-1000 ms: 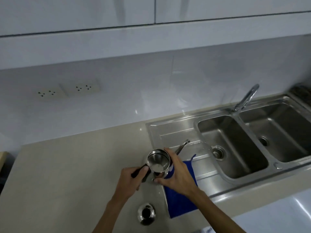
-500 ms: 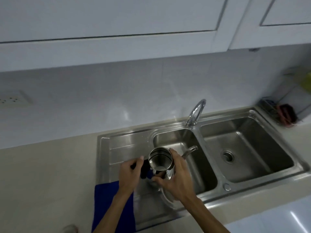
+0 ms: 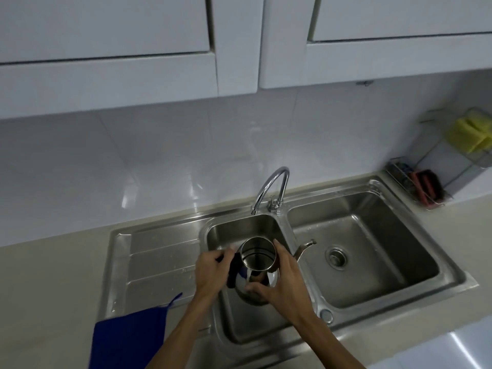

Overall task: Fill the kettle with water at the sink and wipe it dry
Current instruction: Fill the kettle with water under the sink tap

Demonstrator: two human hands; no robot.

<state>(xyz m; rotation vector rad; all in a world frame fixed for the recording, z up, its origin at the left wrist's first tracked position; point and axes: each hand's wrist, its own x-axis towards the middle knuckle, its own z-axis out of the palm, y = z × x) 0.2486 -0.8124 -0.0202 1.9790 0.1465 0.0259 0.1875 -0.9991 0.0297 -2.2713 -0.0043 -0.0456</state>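
Now both hands hold the open kettle [image 3: 257, 270] over the left sink [image 3: 287, 332] basin; the tap [image 3: 269, 189] is above. Left hand [image 3: 210, 272] grips its black handle; right hand [image 3: 286, 283] clasps its body.

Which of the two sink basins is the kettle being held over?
The left basin, the one directly under the faucet spout and beside the drainboard. The kettle hangs over it; only its spout tip reaches toward the right basin.

The kettle [image 3: 257, 275] is polished metal, mirror-bright on its belly, with a matt black handle [image 3: 233, 272]. The sink [image 3: 159, 257] is brushed steel, the tap [image 3: 271, 190] glossy chrome. The cloth [image 3: 127, 339] is matt blue fabric. The counter [image 3: 48, 288] looks smooth beige; the wall tiles [image 3: 159, 169] are glossy.
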